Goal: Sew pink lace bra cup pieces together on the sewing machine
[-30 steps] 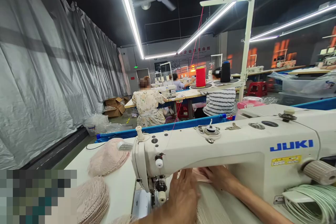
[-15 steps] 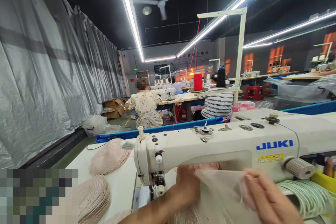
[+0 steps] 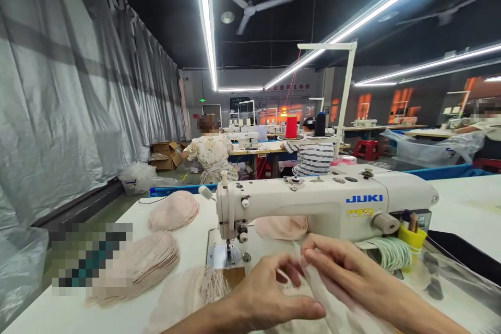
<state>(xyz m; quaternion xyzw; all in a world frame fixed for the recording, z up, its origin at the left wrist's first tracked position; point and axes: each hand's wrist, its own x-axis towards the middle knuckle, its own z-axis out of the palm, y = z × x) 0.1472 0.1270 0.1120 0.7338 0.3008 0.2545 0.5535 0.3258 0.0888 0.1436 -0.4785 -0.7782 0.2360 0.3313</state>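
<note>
While sheer pale fabric [image 3: 318, 288] is pinched between the thumb and fingertips of the right hand [image 3: 346, 269], the left hand [image 3: 274, 287] is held just beside it, thumb spread from curled fingers. The fabric is positioned in front of the sewing machine [image 3: 282, 201]. Folded pink pieces [image 3: 282, 227] are placed behind the needle area, under the machine arm.

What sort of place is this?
Most likely a garment sewing workshop: a JUKI sewing machine stands in front, other sewing machines show farther back, and pale pink fabric pieces lie stacked at the left.
</note>
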